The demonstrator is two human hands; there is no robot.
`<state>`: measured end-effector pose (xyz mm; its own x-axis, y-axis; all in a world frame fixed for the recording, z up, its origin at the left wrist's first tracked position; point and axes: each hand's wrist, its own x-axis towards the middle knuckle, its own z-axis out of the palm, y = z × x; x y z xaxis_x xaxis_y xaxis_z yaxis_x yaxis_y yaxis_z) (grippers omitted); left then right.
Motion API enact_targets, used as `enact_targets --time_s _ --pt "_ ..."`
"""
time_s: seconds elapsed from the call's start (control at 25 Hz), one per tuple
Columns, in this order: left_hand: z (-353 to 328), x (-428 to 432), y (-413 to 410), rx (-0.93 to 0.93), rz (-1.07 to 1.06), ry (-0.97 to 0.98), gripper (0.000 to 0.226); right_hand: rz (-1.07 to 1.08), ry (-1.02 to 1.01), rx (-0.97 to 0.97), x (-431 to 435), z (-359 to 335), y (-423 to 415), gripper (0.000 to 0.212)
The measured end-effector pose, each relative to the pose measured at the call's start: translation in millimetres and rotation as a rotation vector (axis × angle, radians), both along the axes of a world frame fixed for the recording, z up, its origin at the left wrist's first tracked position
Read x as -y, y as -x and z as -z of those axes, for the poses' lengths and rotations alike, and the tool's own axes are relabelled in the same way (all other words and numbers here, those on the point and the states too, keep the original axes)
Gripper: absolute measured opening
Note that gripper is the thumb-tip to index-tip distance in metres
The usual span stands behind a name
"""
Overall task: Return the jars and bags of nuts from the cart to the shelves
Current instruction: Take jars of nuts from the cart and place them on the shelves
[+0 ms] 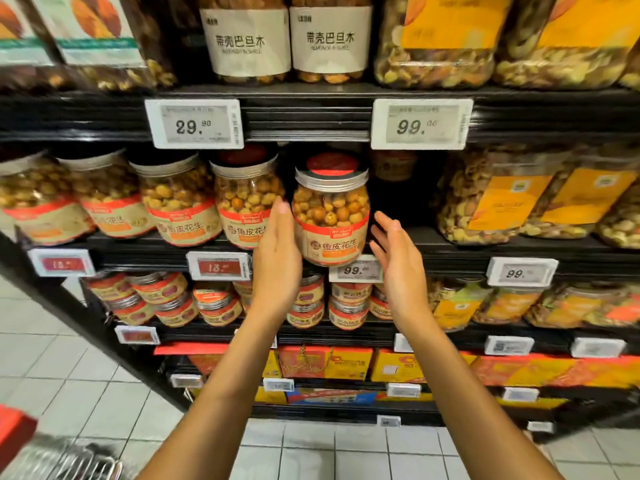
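Centre of frame: the fingers [281, 209] of my left hand [277, 258] are straight and held together. They lie flat against the left side of the jar of coated peanuts [332, 216] and do not curl round it. The fingers [384, 223] of my right hand [401, 268] are loose and slightly spread, with the palm turned towards the jar. This hand is just beside the jar's right side and grasps nothing. I cannot tell whether it touches the glass.

The jar stands upright at the front edge of the middle shelf [138, 258], with its red-topped lid [332, 164] uppermost. Its base hangs over the shelf rail and covers part of a price tag [356, 270] reading 99. I cannot tell whether the jar rests fully on the shelf.

Left of centre: a matching jar [246, 202] stands just beside my left hand, at the end of a row of like jars. Right of centre: large tubs of mixed nuts [502, 199]. Upper centre: two jars of almonds in shell [246, 39] above a tag [195, 124] reading 29. Below centre: stacked small tins [348, 306].

Lower left corner: the blurred cart [62, 459] on a tiled floor [69, 375].
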<state>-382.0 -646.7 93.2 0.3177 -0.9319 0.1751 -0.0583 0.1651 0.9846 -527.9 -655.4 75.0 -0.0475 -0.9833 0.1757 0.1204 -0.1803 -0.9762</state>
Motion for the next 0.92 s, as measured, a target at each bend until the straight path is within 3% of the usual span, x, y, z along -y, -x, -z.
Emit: enact_targets --time_s 0.08,0.2,0.6,0.76,0.84,0.92 --pt "13 -21 1 -0.003 -0.141 0.020 0.063 -0.007 -0.038 -0.026 5 2 5 0.045" --pt "22 -38 12 -0.054 -0.052 0.001 0.037 -0.109 -0.052 -0.023 15 -3 5 0.049" --pt "8 -9 3 0.149 -0.002 -0.088 0.042 -0.087 -0.071 -0.170 33 -8 -9 0.047" --pt "4 -38 -20 -0.111 -0.081 -0.116 0.027 0.158 0.052 -0.181 3 -9 -21 0.039" --pt "9 -73 -46 -0.227 -0.111 -0.106 0.027 0.031 0.073 -0.130 -28 0 -49 0.029" --pt "23 -124 -84 -0.285 -0.227 -0.143 0.029 -0.243 -0.027 -0.149 -62 19 -93 0.028"
